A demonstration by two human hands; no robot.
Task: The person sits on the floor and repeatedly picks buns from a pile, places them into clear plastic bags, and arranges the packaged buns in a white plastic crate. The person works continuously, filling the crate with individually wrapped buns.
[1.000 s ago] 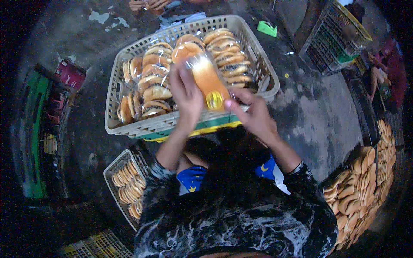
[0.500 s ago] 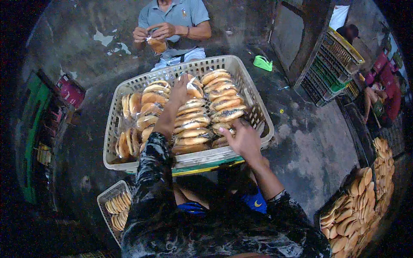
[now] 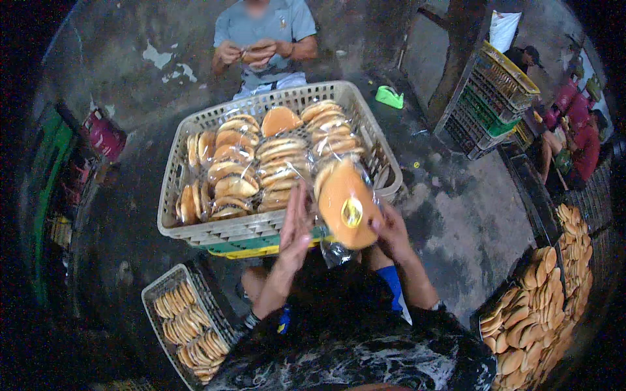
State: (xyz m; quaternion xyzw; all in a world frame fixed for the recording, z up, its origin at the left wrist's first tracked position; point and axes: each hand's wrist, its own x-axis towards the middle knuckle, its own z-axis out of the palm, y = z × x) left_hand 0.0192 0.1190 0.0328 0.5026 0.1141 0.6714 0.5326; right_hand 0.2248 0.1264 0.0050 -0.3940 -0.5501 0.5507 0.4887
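Observation:
In front of me stands a large pale plastic crate [image 3: 189,231] holding rows of flat round breads in clear bags [image 3: 282,153]. My right hand [image 3: 393,234] grips the edge of a bagged bread [image 3: 336,202] with a yellow label, tilted up above the crate's near side. Part of another bread shows behind it. Stretched fingers mark my left hand [image 3: 295,225] as open; it stands upright just left of the held bread, and I cannot tell whether it touches the bag.
Across the crate a person in a grey shirt [image 3: 264,29] handles a small bagged bread. A smaller crate of breads [image 3: 153,306] sits at lower left. Loose breads [image 3: 528,319] pile up at lower right. Stacked crates [image 3: 486,98] and a green tape dispenser [image 3: 390,98] are beyond.
Both my hands have drawn back toward me from the rows. A labelled bread is now raised in my right hand. One bread at the far middle now lies flat.

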